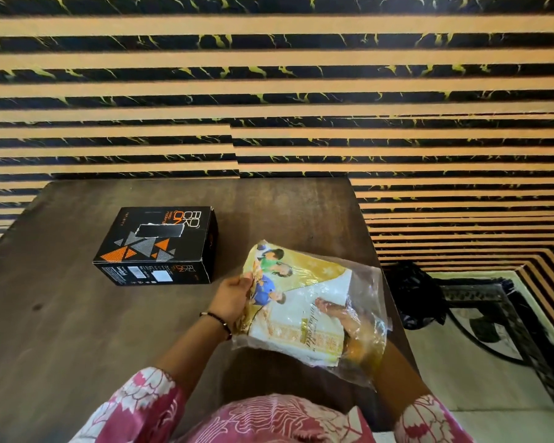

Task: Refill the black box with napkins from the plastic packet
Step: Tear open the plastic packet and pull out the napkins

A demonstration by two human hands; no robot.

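A black box (160, 247) with orange and grey triangles and a torn slot in its top lies on the dark wooden table (77, 314), left of centre. I hold the printed plastic packet (301, 302) of white napkins above the table's right part. My left hand (232, 298) grips the packet's left edge. My right hand (349, 321) is inside the clear plastic at the packet's right side, seen through the film, fingers around the napkins. The packet is apart from the box, to its right and nearer me.
The table's right edge (375, 251) runs just past the packet. Beyond it, a dark bag-like object (413, 292) rests on a patterned floor. A striped black-and-tan wall (269, 91) stands behind the table.
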